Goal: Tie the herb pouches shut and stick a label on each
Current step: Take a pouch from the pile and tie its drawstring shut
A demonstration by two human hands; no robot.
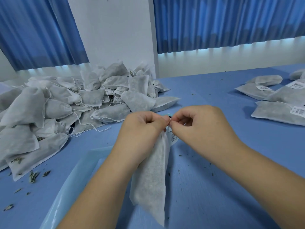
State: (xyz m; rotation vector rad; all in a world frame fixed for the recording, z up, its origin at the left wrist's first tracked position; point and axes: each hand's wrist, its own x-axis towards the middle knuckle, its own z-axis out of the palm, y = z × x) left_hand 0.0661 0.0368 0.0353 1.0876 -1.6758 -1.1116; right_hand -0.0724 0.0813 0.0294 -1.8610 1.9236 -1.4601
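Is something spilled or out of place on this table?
Yes. Loose herb leaves lie spilled on the table in front of the pouch pile at the left, and small crumbs are scattered right of the held pouch. They belong inside pouches.

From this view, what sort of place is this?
Probably a small packing workroom: a heap of herb pouches on the blue table, labelled pouches at right, blue curtains behind.

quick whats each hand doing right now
Left hand: curled round the neck of the herb pouch.
Right hand: pinching the pouch's top, exactly what cannot be told.
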